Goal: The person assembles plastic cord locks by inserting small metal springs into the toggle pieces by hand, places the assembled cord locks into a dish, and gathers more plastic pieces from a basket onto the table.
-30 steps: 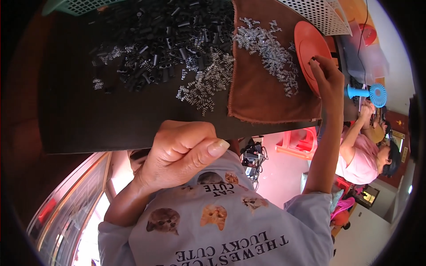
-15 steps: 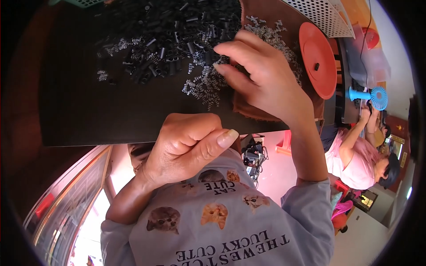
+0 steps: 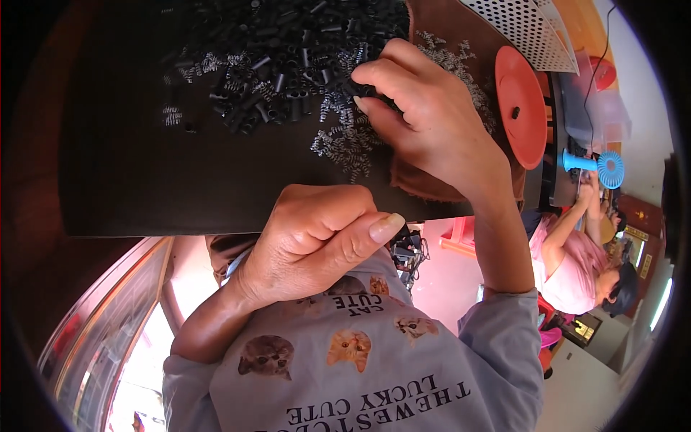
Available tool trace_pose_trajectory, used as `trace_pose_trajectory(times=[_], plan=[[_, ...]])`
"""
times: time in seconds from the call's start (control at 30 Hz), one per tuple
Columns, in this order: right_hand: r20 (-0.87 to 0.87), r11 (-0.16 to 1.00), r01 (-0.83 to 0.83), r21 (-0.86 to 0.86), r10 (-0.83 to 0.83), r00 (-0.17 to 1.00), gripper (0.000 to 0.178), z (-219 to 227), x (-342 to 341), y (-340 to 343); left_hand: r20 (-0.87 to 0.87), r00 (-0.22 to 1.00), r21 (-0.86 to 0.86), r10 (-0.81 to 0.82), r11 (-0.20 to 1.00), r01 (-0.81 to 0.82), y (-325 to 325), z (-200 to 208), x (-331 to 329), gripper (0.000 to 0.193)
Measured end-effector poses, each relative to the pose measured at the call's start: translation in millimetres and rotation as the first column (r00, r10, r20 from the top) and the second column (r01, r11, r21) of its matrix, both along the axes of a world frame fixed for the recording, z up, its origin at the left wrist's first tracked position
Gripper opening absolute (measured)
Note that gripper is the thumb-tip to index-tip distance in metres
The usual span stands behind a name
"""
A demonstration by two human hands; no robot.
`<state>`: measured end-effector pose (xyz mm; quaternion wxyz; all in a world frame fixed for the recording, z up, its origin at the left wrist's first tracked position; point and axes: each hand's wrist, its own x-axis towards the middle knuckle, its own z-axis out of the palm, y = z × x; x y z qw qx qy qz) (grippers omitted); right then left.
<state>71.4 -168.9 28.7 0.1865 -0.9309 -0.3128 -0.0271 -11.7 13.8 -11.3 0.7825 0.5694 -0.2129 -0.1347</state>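
My right hand [image 3: 432, 108] is over the table, at the near right side of a heap of small black tubes [image 3: 291, 79]. Its thumb and forefinger are curled with a gap between their tips, and I see nothing held there. Small metal coil springs [image 3: 345, 144] lie loose just below those fingertips, some mixed among the tubes. My left hand [image 3: 313, 241] is closed in a fist at the table's near edge, thumb laid along the top. Whatever the fist may hold is hidden.
A brown cloth [image 3: 421, 183] with more springs [image 3: 450, 65] lies right of the heap. Beyond are a red round dish [image 3: 520, 108] with a small black piece in it and a white perforated basket [image 3: 529, 32]. Another person in pink [image 3: 568, 263] works at the right, near a blue fan [image 3: 610, 169].
The view has shifted slightly, so the table things appear farther right. My right hand's fingertips are a little farther left over the heap. The left fist keeps its shape.
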Motion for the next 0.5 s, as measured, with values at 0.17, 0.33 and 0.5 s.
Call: trace_pose_trajectory(times=[0.17, 0.33, 0.5], plan=[[0.063, 0.999, -0.046, -0.002, 0.046, 0.997, 0.019, -3.0, 1.9, 5.2, 0.031, 0.999, 0.026, -0.019, 1.000, 0.018, 4.1, -1.5, 2.4, 0.032], [0.070, 0.996, -0.068, 0.053, 0.064, 0.995, 0.020, -6.9, 2.0, -0.9, 0.051, 0.997, 0.063, -0.055, 0.997, 0.051, 3.3, -0.5, 2.6, 0.032], [0.106, 0.994, -0.082, 0.067, 0.075, 0.992, 0.022, -7.8, 2.3, -2.8, 0.012, 1.000, 0.027, 0.004, 1.000, -0.004, -0.4, 1.9, 1.7, 0.031]])
